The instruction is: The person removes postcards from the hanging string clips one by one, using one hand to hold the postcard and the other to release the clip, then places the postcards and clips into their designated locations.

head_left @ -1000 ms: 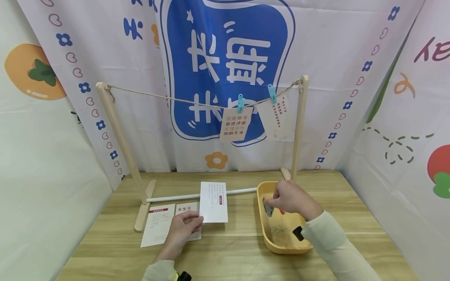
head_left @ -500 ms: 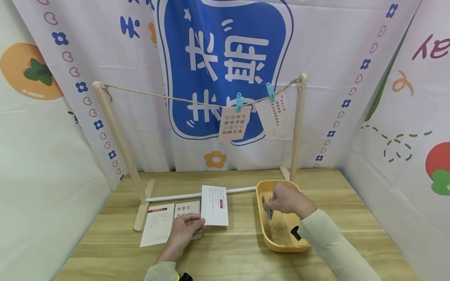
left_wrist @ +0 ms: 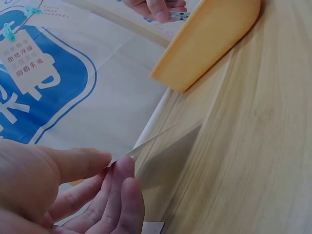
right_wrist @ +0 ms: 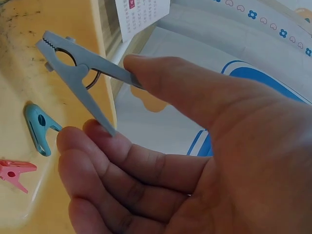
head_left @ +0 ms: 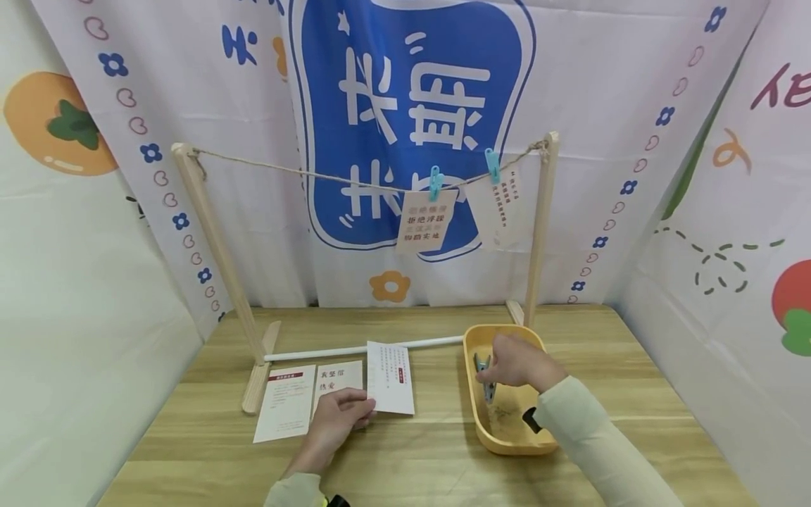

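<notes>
My left hand (head_left: 338, 422) pinches the lower left corner of a white printed card (head_left: 389, 380), held tilted over the table; in the left wrist view the card shows nearly edge-on between thumb and fingers. My right hand (head_left: 522, 362) is over the yellow tray (head_left: 479, 429), pinching a grey clothespin (right_wrist: 78, 68) by its two handles, between thumb and index finger. Below it in the tray lie a teal clothespin (right_wrist: 39, 129) and a pink clothespin (right_wrist: 15, 173). Two more cards lie on the table, a text card (head_left: 284, 408) and a card (head_left: 329, 377) partly behind my left hand.
A twine line (head_left: 285, 170) hangs between two wooden posts (head_left: 222, 260). Blue clothespins hold a printed card (head_left: 423, 225) and another card (head_left: 497, 215) on it. A white rod (head_left: 317, 354) runs low between the posts. Printed cloth surrounds the wooden table (head_left: 405, 465).
The card in my left hand has turned and shifted slightly right and toward me. In my right hand, the clothespin has come into clearer view; the hand remains over the tray.
</notes>
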A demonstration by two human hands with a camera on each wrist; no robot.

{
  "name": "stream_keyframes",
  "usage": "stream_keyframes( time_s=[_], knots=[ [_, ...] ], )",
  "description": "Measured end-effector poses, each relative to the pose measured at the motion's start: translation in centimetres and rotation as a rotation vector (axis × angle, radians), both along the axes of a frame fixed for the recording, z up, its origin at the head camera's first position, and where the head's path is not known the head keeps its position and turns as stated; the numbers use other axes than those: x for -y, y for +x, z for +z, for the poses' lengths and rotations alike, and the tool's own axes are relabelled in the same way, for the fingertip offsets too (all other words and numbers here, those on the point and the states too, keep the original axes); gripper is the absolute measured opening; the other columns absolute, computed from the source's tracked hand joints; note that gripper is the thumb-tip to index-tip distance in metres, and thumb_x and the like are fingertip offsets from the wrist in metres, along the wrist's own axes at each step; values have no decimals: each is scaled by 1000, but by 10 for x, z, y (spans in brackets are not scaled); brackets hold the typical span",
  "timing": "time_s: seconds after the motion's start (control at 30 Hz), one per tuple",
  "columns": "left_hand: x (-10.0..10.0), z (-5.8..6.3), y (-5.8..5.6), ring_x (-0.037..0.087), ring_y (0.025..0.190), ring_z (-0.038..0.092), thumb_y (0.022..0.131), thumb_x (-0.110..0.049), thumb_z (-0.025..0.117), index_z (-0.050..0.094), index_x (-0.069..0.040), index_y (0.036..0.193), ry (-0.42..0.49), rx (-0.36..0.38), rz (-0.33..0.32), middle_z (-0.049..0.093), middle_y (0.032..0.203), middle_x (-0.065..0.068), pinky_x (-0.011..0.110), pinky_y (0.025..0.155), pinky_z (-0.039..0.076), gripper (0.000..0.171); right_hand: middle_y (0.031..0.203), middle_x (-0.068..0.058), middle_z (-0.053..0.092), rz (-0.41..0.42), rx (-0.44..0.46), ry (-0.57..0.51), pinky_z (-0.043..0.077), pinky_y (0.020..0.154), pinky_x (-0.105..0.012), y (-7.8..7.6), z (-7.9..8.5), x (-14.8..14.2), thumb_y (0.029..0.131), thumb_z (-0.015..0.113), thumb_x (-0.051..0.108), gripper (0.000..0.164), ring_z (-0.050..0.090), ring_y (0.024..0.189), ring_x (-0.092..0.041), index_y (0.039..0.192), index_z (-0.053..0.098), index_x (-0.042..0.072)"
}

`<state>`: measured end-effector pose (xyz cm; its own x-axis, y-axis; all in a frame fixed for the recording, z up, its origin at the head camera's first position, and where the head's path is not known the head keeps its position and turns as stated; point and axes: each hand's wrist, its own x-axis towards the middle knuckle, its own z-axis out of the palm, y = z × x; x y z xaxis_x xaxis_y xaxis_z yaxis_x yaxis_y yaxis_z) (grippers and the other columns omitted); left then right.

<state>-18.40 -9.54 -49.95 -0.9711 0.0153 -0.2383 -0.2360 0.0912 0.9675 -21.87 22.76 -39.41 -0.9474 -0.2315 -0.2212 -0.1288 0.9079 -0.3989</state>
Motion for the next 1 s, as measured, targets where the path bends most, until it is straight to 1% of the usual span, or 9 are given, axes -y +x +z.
stream_keyframes(
  time_s=[0.1,0.27,0.43,0.5,0.57,0.7,0.8,0.9,1.0],
  knots=[
    [0,-1,0,19,85,72,84,-14,74,62,5,113,5,11,-8,73,99,15,30,76,61,37,39,9,35,-9,24,4,18,37,-19,-1,0,-1,80,78,31,55,26,39,-6,44,40,17],
    [0,-1,1,21,86,72,85,-15,73,61,6,114,9,13,-27,72,101,18,32,78,61,38,41,6,48,-8,54,18,22,38,-18,-2,-2,-1,81,78,32,53,32,38,-6,45,42,17],
    [0,0,1,22,86,72,85,-14,73,62,6,113,-23,-7,-49,72,100,20,33,76,62,36,42,6,47,-19,80,39,22,38,-18,-3,-4,1,81,78,32,52,33,39,-6,46,42,18],
    [0,0,1,22,85,72,85,-13,73,63,5,111,-58,-20,-51,72,98,19,32,74,61,33,43,5,48,-23,89,47,23,38,-19,-3,-4,1,81,78,32,50,33,40,-7,48,42,18],
    [0,-1,0,20,83,72,86,-13,72,64,4,109,-112,-38,-56,73,95,16,30,72,61,30,45,3,51,-25,98,50,23,39,-19,-3,-5,2,81,78,31,48,35,40,-7,49,45,18],
    [-2,-3,1,18,77,71,85,-12,72,66,1,104,-223,-77,-57,73,87,10,28,67,60,24,53,-6,63,-18,123,58,21,39,-20,-4,-7,2,82,77,31,46,35,41,-8,50,47,17],
    [-3,-3,2,17,73,70,83,-11,73,68,1,101,-285,-107,-51,73,83,7,28,65,60,22,60,-12,68,-19,138,67,18,39,-20,-4,-9,1,83,76,32,48,34,41,-8,49,46,17],
    [-3,-3,3,16,71,69,82,-11,73,69,0,98,-342,-132,-43,73,80,6,26,62,59,19,62,-12,69,-23,144,72,18,39,-20,-5,-11,1,83,76,34,48,34,41,-8,49,46,17],
    [-4,-3,3,14,68,67,82,-14,74,70,-4,94,-416,-149,-28,72,77,3,24,59,56,16,63,-12,70,-25,149,77,20,40,-20,-6,-13,1,83,76,34,48,37,42,-8,49,45,18]
  ],
)
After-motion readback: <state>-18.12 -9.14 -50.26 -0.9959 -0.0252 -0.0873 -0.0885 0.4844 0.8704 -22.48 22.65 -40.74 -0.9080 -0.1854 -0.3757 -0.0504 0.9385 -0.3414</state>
